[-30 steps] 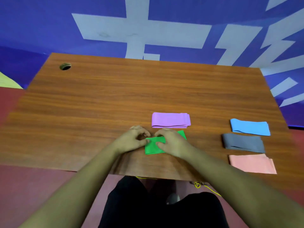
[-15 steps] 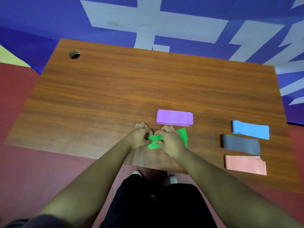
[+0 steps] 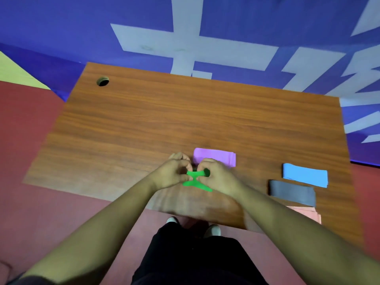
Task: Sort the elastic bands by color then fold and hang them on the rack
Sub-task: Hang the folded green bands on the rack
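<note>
A green elastic band (image 3: 196,179) is pinched between both hands above the wooden table's (image 3: 144,124) near edge, bunched narrow in the middle. My left hand (image 3: 171,173) grips its left end and my right hand (image 3: 218,175) grips its right end, fingers curled. Just beyond my hands lies a folded purple band (image 3: 218,158). At the right, a blue band (image 3: 305,174), a grey band (image 3: 292,192) and a pink band (image 3: 308,212) lie flat in a column. The pink one is partly hidden by my right forearm. No rack is in view.
A round cable hole (image 3: 102,81) sits at the table's far left corner. A blue wall with pale shapes (image 3: 185,44) rises behind the table. Red floor (image 3: 26,161) lies to the left, and my shoes (image 3: 172,220) show under the near edge.
The green band lay flat under my hands a second ago. Now both hands have lifted it off the table and squeezed it into a narrow twisted shape.
</note>
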{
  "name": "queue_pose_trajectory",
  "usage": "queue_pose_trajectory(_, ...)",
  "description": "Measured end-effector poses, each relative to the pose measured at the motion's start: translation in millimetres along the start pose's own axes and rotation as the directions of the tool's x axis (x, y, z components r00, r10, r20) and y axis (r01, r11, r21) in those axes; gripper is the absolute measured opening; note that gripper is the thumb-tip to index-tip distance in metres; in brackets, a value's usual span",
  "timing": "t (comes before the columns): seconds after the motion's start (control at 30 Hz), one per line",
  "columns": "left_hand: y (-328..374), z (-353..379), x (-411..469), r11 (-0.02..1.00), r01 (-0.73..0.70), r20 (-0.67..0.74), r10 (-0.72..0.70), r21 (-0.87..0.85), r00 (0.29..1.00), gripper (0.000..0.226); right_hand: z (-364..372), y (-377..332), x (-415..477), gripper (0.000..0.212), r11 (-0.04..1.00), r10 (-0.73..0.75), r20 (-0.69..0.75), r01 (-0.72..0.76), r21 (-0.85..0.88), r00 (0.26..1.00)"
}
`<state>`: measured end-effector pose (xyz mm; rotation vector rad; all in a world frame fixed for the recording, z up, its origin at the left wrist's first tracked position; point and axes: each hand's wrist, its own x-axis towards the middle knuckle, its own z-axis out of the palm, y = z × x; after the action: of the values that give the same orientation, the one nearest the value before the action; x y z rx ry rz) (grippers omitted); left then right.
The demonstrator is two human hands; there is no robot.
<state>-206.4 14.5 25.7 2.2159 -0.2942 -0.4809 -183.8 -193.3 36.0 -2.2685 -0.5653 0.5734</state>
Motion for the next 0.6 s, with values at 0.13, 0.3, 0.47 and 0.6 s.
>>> queue_pose_trajectory(0.13,53.9,-47.3,11.0,0.995,0.004,0.156,0.012,-0.098,0.988,0.015,-68.2,-38.0,5.0,0.024,0.997,0.037,0.141,-0.046,0.065,0.989)
queue_pose_trajectory(0.3,126.3,-109.4,22.5,0.983,0.064,0.192,-0.030,-0.174,0.981,0.024,-151.2,-81.5,15.6,0.024,0.972,-0.050,0.180,0.006,0.233,0.982)
queue_pose_trajectory(0.47,174.2,-162.8,33.8,0.967,-0.006,0.165,0.050,-0.255,0.985,0.019,-212.5,-108.6,25.6,0.021,0.906,-0.050,0.114,-0.003,0.424,0.992)
queue_pose_trajectory(0.6,195.1,-194.1,46.8,0.975,-0.019,0.125,0.048,-0.223,0.991,0.016,-237.7,-117.5,34.8,0.013,0.830,0.011,0.073,-0.049,0.556,0.997)
